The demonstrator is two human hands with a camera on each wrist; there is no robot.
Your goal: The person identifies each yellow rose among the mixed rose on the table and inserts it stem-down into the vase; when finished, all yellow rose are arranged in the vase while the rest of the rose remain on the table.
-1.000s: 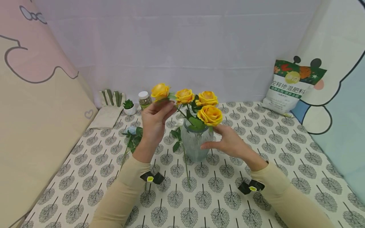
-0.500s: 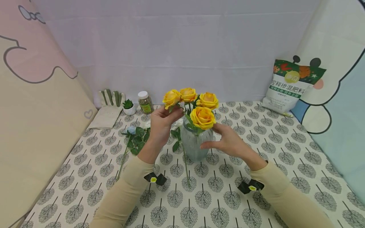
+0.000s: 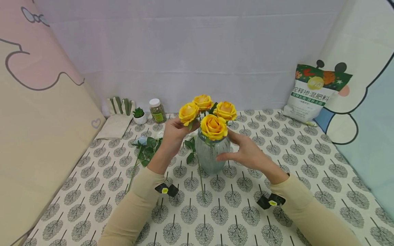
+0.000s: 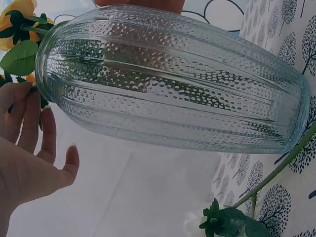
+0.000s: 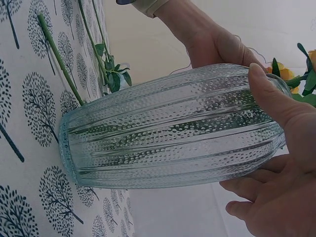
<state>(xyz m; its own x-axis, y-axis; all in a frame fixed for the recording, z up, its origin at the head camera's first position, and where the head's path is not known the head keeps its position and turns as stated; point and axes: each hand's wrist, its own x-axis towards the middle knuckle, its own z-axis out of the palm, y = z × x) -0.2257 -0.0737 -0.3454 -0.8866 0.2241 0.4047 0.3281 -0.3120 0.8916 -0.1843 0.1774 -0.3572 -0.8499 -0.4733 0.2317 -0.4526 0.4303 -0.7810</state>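
Note:
A ribbed, clear bluish glass vase [image 3: 212, 157] stands upright on the cloth, with several yellow roses in its mouth. My left hand [image 3: 172, 138] pinches the leftmost yellow rose [image 3: 189, 113] just under its bloom. In the left wrist view that hand [image 4: 29, 165] has its fingertips at the vase rim, beside a green leaf [image 4: 19, 58]. My right hand [image 3: 247, 152] holds the vase's upper right side. The right wrist view has its thumb [image 5: 269, 94] on the glass and the other fingers across on the opposite side. The front rose [image 3: 213, 127] faces me.
A white flower's stem [image 3: 201, 181] lies left of the vase. Further left lie a blue flower [image 3: 141, 140] and leafy stems. Behind are gloves [image 3: 115, 119], a small potted succulent [image 3: 139, 116] and a lidded jar [image 3: 157, 111]. A fertilizer bag [image 3: 314, 94] leans at back right.
My left hand has brought its rose rightward and down, close to the other blooms. The front rose has shifted left and now faces forward. My right hand has stayed on the vase.

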